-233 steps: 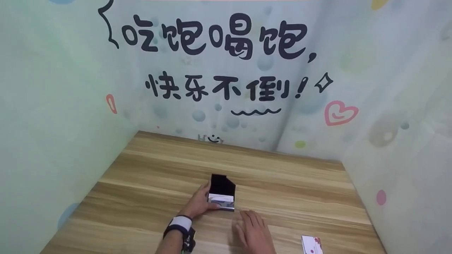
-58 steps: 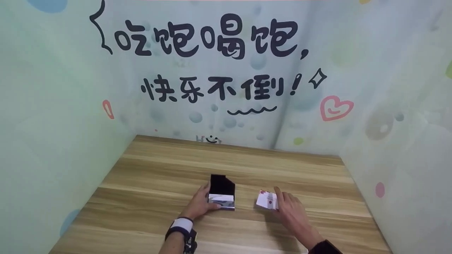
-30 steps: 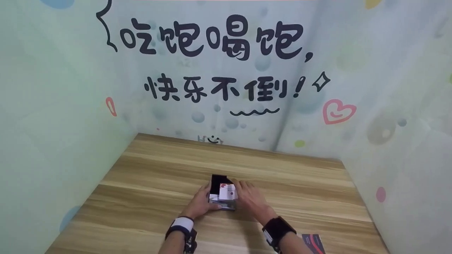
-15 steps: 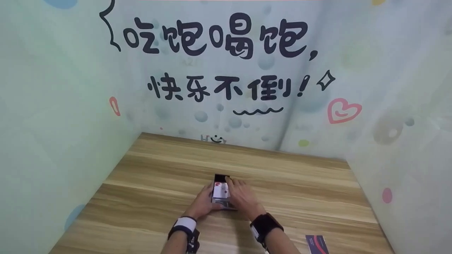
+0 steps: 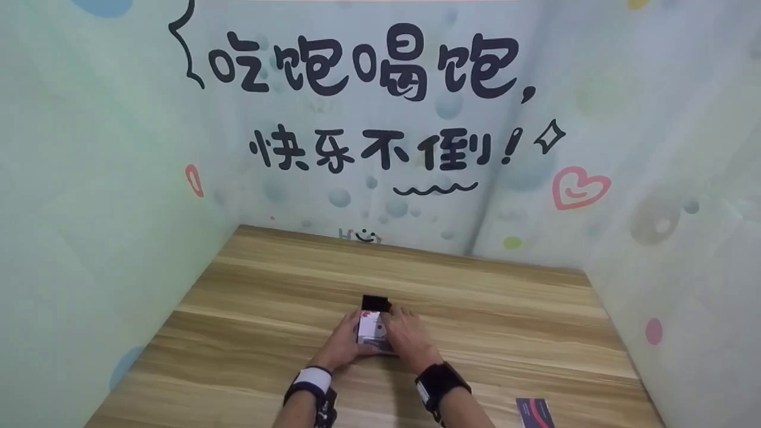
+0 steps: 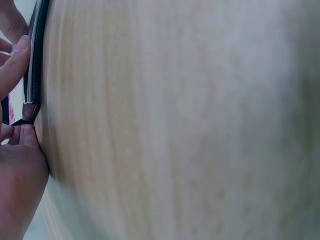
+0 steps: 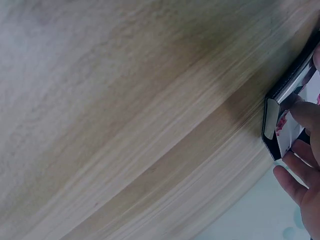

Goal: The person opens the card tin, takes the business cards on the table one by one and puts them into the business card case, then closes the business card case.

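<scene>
Partway inside a black card case gripped on the table by the left hand, a white business card is pinched by the right hand, its seating seemingly unfinished; the lid is not yet closed, and a dark striped card is left outside.

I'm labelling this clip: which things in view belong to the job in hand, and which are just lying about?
In the job:
open black card case, held by the left hand
white card over it, held by the right hand

Apparently just lying about:
dark card with a red stripe, on the wooden table
</scene>
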### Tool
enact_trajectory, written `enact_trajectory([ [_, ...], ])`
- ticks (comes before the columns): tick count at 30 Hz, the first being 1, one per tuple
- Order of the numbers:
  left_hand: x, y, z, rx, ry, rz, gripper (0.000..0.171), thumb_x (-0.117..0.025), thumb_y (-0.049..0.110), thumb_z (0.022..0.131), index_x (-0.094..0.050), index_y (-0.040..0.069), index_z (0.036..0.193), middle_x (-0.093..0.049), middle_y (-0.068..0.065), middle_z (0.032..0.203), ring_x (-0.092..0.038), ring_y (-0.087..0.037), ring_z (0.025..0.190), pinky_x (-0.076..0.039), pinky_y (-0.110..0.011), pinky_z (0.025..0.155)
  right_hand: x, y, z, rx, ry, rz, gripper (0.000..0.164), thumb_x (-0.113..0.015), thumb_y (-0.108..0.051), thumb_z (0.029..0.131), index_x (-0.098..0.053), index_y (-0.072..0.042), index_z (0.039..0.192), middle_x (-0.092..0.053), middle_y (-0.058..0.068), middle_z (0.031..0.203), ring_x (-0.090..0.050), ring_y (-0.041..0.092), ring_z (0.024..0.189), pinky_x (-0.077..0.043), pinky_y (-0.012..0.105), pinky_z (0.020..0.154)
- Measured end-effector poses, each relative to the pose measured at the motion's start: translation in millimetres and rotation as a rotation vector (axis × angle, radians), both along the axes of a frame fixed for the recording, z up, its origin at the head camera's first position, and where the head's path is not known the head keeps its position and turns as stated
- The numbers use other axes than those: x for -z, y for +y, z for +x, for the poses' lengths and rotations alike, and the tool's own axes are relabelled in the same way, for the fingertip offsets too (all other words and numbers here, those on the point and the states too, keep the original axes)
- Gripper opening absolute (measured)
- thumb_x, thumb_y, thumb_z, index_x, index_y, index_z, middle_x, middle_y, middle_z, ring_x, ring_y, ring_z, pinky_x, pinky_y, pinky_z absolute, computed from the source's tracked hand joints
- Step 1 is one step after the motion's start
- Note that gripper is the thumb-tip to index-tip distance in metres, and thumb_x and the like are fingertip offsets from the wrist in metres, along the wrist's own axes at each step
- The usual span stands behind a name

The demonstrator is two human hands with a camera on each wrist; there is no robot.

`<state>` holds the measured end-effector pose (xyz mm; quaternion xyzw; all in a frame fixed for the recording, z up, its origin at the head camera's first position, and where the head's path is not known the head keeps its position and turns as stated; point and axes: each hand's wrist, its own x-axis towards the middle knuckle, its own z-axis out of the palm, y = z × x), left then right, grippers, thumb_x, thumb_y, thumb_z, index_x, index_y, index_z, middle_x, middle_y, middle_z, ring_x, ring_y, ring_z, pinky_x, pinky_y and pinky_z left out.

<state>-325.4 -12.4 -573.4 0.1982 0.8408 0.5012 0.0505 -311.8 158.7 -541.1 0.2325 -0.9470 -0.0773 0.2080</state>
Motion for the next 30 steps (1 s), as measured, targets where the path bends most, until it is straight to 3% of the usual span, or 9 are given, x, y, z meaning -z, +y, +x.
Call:
enact_trajectory([
  [7,0.3,1.3,1.7,0.007,0.029,0.021,0.098,-0.079,0.019,0.067,-0.022,-0.005,0.142,-0.026,-0.029,0.144,-0.026,-0.042,0.133,-0.022,-0.052,0.111,6.8,1.8,5.7,0.010,-0.025,-0.029,0.033,-0.067,-0.006,0.073,-0.066,-0.013,0.105,-0.057,0.013,0.111,-0.057,0.025,0.096,-0.054,0.036,0.076],
  [18,3.1,1.3,-2.2,0.048,0.075,0.084,0.100,-0.080,0.018,0.065,-0.022,0.002,0.145,-0.029,-0.027,0.143,-0.030,-0.041,0.131,-0.023,-0.052,0.110,13.1,-4.0,16.5,0.064,-0.052,0.058,0.041,-0.065,-0.019,0.077,-0.060,-0.014,0.117,-0.054,0.009,0.108,-0.054,0.023,0.098,-0.050,0.036,0.080],
  [26,3.1,0.9,-1.4,0.039,0.068,0.116,0.097,-0.080,0.018,0.066,-0.025,0.003,0.144,-0.031,-0.026,0.143,-0.030,-0.041,0.131,-0.023,-0.053,0.110,16.8,-5.1,23.2,0.060,-0.156,0.000,0.056,-0.070,-0.016,0.071,-0.054,-0.013,0.124,-0.051,0.009,0.113,-0.052,0.025,0.104,-0.049,0.040,0.085],
  [30,3.3,1.2,-0.8,0.032,0.049,0.105,0.099,-0.080,0.018,0.066,-0.023,0.004,0.145,-0.031,-0.026,0.143,-0.030,-0.041,0.131,-0.022,-0.054,0.110,18.6,-5.6,27.0,0.057,-0.157,0.003,0.054,-0.071,-0.017,0.071,-0.055,-0.013,0.122,-0.052,0.009,0.112,-0.052,0.024,0.101,-0.048,0.039,0.081],
])
